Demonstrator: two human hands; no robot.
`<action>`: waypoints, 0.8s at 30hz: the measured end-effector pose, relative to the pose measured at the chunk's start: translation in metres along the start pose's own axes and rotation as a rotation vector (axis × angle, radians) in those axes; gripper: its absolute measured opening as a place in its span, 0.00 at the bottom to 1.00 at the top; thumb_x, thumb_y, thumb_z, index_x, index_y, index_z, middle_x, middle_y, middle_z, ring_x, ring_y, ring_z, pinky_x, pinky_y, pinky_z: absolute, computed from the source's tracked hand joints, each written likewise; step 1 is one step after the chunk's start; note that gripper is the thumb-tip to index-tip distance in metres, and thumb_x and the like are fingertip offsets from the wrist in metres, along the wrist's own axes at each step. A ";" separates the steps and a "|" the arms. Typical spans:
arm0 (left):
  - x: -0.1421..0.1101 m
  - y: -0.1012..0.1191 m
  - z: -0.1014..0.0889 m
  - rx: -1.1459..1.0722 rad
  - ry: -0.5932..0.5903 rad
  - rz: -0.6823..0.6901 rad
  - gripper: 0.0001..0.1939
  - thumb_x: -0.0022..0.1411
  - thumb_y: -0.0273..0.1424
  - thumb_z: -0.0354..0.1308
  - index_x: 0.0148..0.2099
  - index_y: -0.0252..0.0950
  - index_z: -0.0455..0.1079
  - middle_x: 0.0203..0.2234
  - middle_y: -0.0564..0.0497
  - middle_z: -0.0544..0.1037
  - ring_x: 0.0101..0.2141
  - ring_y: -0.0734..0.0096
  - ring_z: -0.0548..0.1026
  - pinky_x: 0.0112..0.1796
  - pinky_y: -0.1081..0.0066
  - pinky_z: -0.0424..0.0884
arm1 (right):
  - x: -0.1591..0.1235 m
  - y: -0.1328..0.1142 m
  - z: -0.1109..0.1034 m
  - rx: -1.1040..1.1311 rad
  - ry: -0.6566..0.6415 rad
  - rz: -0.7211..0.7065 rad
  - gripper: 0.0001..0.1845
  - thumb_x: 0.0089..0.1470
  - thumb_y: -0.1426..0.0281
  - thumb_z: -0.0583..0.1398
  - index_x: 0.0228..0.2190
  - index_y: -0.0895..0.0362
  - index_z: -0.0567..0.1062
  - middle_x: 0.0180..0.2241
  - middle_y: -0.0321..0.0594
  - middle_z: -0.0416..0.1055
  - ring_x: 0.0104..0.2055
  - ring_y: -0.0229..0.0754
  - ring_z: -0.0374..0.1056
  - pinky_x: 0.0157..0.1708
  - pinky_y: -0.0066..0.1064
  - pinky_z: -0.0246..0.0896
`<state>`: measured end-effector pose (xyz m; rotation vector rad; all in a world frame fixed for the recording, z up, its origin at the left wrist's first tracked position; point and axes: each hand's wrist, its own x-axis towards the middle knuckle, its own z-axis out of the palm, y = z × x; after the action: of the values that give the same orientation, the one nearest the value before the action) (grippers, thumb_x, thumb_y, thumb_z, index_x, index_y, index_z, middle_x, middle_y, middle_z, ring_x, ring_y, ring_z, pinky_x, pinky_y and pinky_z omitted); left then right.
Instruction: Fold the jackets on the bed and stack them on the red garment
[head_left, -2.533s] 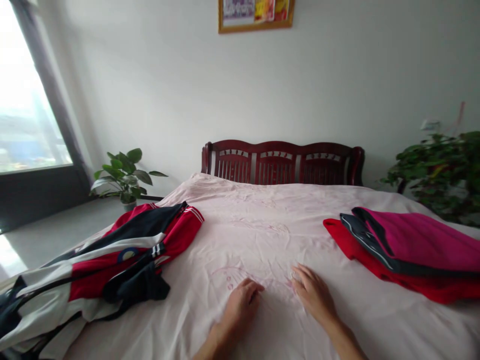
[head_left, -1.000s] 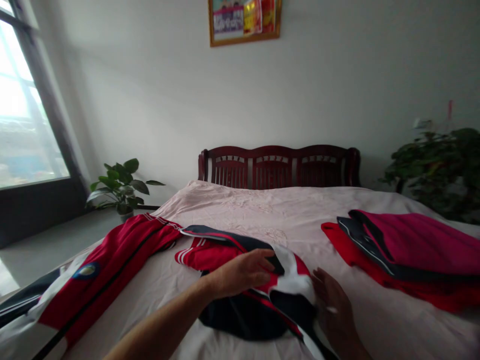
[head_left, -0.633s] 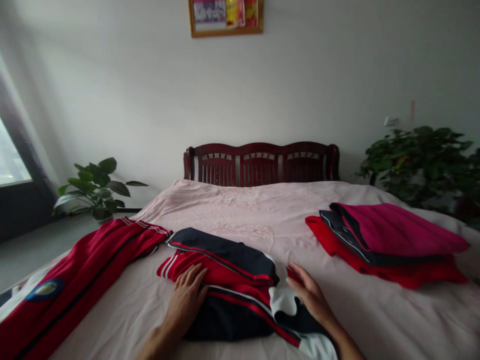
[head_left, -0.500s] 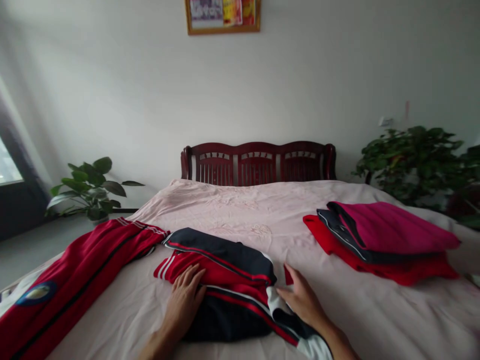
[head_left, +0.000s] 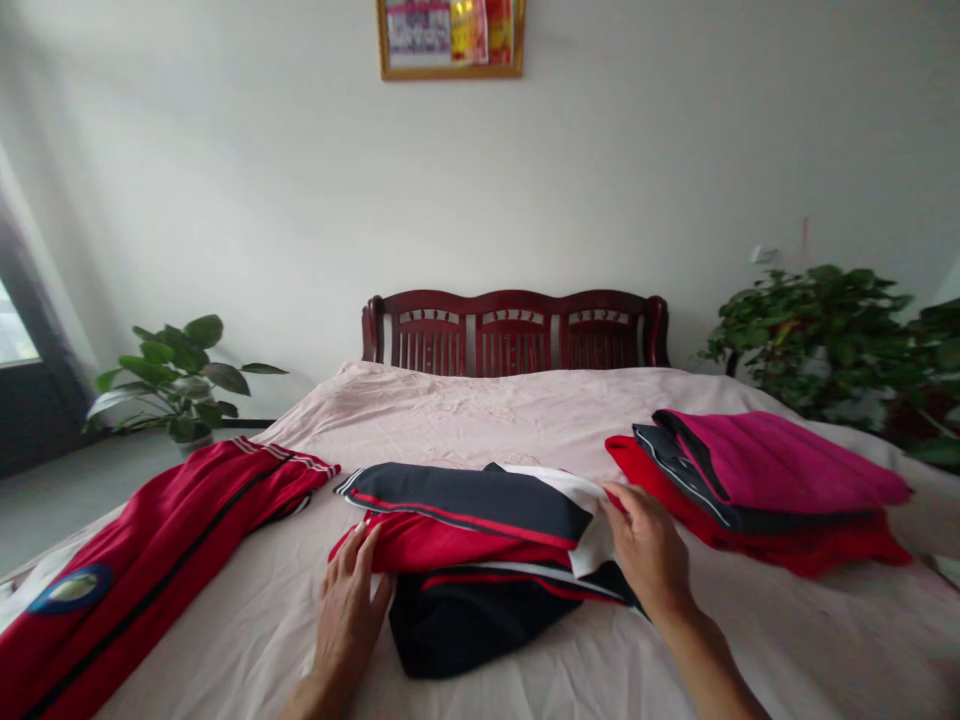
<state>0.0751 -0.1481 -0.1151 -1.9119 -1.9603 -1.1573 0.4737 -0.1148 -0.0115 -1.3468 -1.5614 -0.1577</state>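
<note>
A navy, red and white track jacket (head_left: 465, 500) lies partly folded on the bed in front of me. My right hand (head_left: 651, 550) pinches the white cloth at its right end. At the jacket's left edge, my left hand (head_left: 349, 600) rests against the red part, fingers stretched and thumb apart. A navy flap with a red stripe lies along the jacket's far side. Closer to me, a dark navy part spreads out over the sheet. My right fingers hide part of the white end.
Left of the jacket lies a long red garment (head_left: 172, 540) with a black stripe. Folded clothes, with a magenta piece (head_left: 787, 462) on top, are stacked at the right. The pale pink sheet (head_left: 450, 410) reaches a wooden headboard (head_left: 514, 335). Potted plants (head_left: 176, 375) flank the bed.
My right hand has moved up and right, lifting and shifting the jacket's white end. My left hand has slid left to the jacket's edge. The near navy part has shifted.
</note>
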 end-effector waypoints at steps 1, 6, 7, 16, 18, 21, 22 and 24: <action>0.000 -0.001 0.000 0.025 -0.008 -0.036 0.28 0.64 0.31 0.51 0.66 0.41 0.59 0.63 0.42 0.64 0.64 0.52 0.62 0.60 0.51 0.62 | 0.006 -0.001 -0.004 -0.007 0.009 -0.008 0.20 0.60 0.55 0.52 0.41 0.53 0.77 0.43 0.50 0.77 0.48 0.52 0.72 0.50 0.42 0.66; 0.023 -0.004 0.001 -0.026 -0.157 -0.108 0.39 0.53 0.28 0.57 0.68 0.40 0.56 0.66 0.39 0.60 0.60 0.51 0.67 0.56 0.55 0.67 | 0.026 0.004 -0.008 0.078 0.039 -0.010 0.19 0.59 0.57 0.52 0.39 0.53 0.77 0.41 0.45 0.78 0.45 0.50 0.73 0.47 0.40 0.68; 0.032 -0.004 0.001 -0.077 -0.216 -0.079 0.40 0.51 0.28 0.59 0.68 0.40 0.58 0.64 0.39 0.63 0.57 0.51 0.70 0.53 0.57 0.69 | 0.031 0.005 -0.007 0.097 0.039 -0.023 0.18 0.58 0.57 0.53 0.40 0.53 0.77 0.41 0.45 0.78 0.45 0.49 0.73 0.47 0.40 0.68; 0.148 0.017 -0.038 -0.119 -0.098 -0.134 0.14 0.57 0.35 0.53 0.42 0.37 0.74 0.31 0.51 0.76 0.34 0.61 0.75 0.34 0.69 0.68 | 0.132 -0.032 0.005 0.202 0.218 -0.053 0.16 0.59 0.61 0.53 0.38 0.54 0.78 0.38 0.41 0.79 0.44 0.48 0.74 0.47 0.41 0.67; 0.165 0.015 -0.058 -0.089 0.087 -0.208 0.18 0.61 0.38 0.50 0.49 0.36 0.70 0.37 0.48 0.76 0.39 0.60 0.74 0.38 0.66 0.69 | 0.137 -0.048 -0.006 0.236 0.327 -0.161 0.14 0.61 0.61 0.54 0.39 0.53 0.77 0.40 0.40 0.79 0.45 0.46 0.73 0.49 0.40 0.66; 0.161 -0.006 -0.083 -0.044 0.272 -0.189 0.17 0.58 0.38 0.52 0.47 0.37 0.69 0.42 0.47 0.75 0.43 0.60 0.73 0.42 0.66 0.70 | 0.107 -0.070 -0.026 0.266 0.247 -0.335 0.12 0.63 0.61 0.55 0.40 0.51 0.76 0.40 0.39 0.78 0.45 0.44 0.73 0.49 0.38 0.66; 0.151 -0.018 -0.088 -0.019 0.265 -0.151 0.15 0.56 0.37 0.54 0.45 0.38 0.70 0.43 0.47 0.75 0.43 0.59 0.74 0.42 0.66 0.70 | 0.088 -0.075 -0.032 0.287 0.129 -0.382 0.12 0.63 0.62 0.54 0.40 0.51 0.76 0.39 0.39 0.78 0.43 0.43 0.73 0.46 0.36 0.67; 0.120 -0.045 -0.090 0.044 0.129 -0.081 0.13 0.53 0.32 0.54 0.41 0.39 0.72 0.41 0.47 0.77 0.42 0.59 0.75 0.42 0.65 0.71 | 0.041 -0.081 -0.043 0.335 -0.223 -0.459 0.11 0.64 0.66 0.54 0.39 0.51 0.77 0.35 0.38 0.78 0.38 0.40 0.73 0.41 0.31 0.67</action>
<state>-0.0205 -0.1053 0.0013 -1.7059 -1.9932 -1.2157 0.4410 -0.1452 0.0782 -0.7519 -1.9693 -0.0230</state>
